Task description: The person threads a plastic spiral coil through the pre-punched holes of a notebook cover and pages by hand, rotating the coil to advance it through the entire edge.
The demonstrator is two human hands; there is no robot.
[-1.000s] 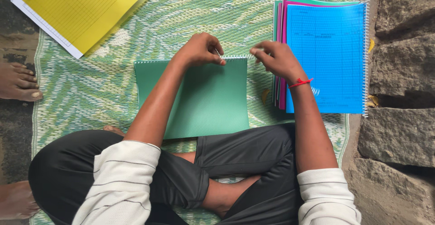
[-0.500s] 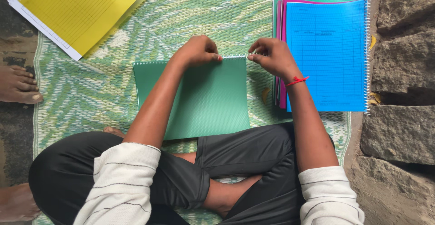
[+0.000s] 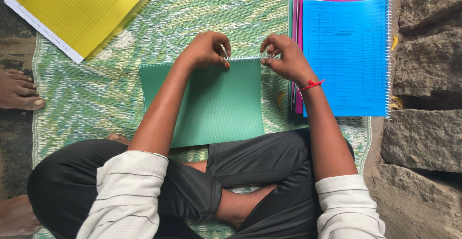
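A green woven mat (image 3: 144, 42) is spread over the floor, bounded on one side by rough stone blocks (image 3: 423, 75). On it, just ahead of crossed legs, a green notebook (image 3: 216, 104) is laid flat, its wire spiral (image 3: 245, 56) along the far edge. The left hand (image 3: 204, 50) is curled at the spiral, fingers pressed together on the wire; the right hand (image 3: 284, 56) is pinching the wire's end, though the exact grip is partly hidden. The binding step appears to be in hand; careful fingertip control at the coil's end is called for. A stack of coloured notebooks (image 3: 344, 56) is lying beside the right wrist, yellow sheets (image 3: 82, 13) well apart.
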